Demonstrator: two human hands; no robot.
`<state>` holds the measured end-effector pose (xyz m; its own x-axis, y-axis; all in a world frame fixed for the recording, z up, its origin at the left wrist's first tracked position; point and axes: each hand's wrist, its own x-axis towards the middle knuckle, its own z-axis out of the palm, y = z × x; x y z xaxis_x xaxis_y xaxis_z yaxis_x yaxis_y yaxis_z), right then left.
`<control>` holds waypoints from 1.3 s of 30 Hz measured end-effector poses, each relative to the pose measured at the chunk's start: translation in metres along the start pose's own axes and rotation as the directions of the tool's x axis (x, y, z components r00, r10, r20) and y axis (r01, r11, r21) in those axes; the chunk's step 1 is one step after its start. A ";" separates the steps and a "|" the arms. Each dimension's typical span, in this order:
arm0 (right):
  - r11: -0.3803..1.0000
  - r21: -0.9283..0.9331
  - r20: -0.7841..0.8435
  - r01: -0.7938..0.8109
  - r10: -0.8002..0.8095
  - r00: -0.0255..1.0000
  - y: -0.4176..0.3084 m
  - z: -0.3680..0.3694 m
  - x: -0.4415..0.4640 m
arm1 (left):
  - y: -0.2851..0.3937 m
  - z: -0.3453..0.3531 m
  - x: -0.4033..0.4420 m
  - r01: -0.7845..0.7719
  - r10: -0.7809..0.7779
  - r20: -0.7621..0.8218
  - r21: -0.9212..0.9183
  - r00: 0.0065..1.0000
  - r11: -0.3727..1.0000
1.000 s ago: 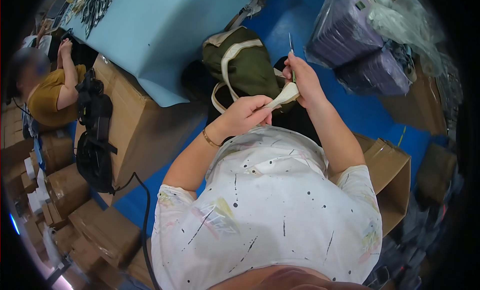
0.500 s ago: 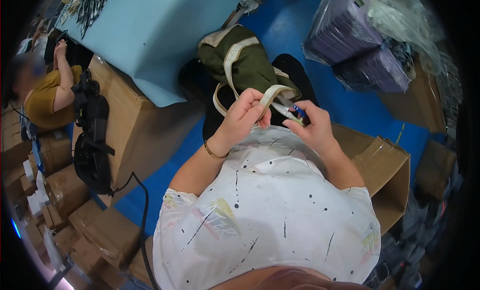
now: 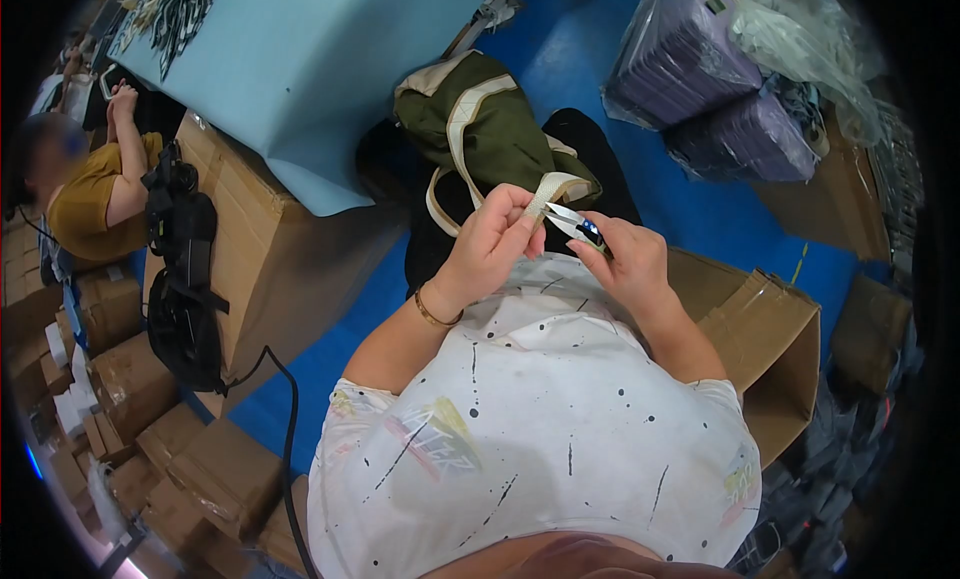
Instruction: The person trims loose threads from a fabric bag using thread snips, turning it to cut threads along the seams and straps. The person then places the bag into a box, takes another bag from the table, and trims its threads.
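Note:
An olive green bag (image 3: 500,129) with cream straps lies across my lap. Pinched in my left hand (image 3: 488,241) is one cream strap (image 3: 549,188), held up near my waist. My right hand (image 3: 630,261) is closed around thread snips (image 3: 572,222) with silver blades and a dark and blue handle. The blades are parted and their tips point left, right beside the strap at my left fingertips. Whether the tips touch the strap or a thread I cannot tell.
A light blue covered table (image 3: 330,59) stands ahead on the left, above a cardboard box (image 3: 290,269). Purple plastic-wrapped bundles (image 3: 690,49) lie at the right. An open carton (image 3: 770,339) sits by my right elbow. Another person (image 3: 100,199) is at the far left.
The snips have shifted slightly left and up against the strap, and their blades now show clearly parted. My left hand keeps its hold on the strap.

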<state>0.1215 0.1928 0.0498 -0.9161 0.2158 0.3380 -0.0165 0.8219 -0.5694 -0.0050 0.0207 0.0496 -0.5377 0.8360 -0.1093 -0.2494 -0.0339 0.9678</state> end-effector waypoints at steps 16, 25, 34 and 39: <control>1.000 -0.007 -0.014 0.012 -0.012 1.000 0.001 0.003 0.000 | -0.007 -0.005 0.002 0.025 -0.024 0.021 -0.070 0.999 0.997; 0.996 -0.062 -0.037 0.068 -0.071 0.997 0.004 0.002 0.003 | -0.005 -0.005 0.002 0.045 -0.044 0.021 -0.059 0.999 0.997; 0.998 -0.005 -0.028 0.059 -0.059 0.998 0.009 0.002 0.002 | -0.006 -0.007 0.003 0.047 -0.043 0.036 -0.110 0.998 0.993; 0.835 0.439 0.041 -0.332 0.351 0.936 0.034 0.010 0.000 | -0.004 -0.013 0.000 0.110 -0.110 0.026 0.018 0.994 0.994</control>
<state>0.1166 0.2152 0.0230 -0.8793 0.4685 0.0856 0.1149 0.3831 -0.9165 -0.0148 0.0137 0.0424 -0.4855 0.8488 -0.2095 -0.2922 0.0683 0.9539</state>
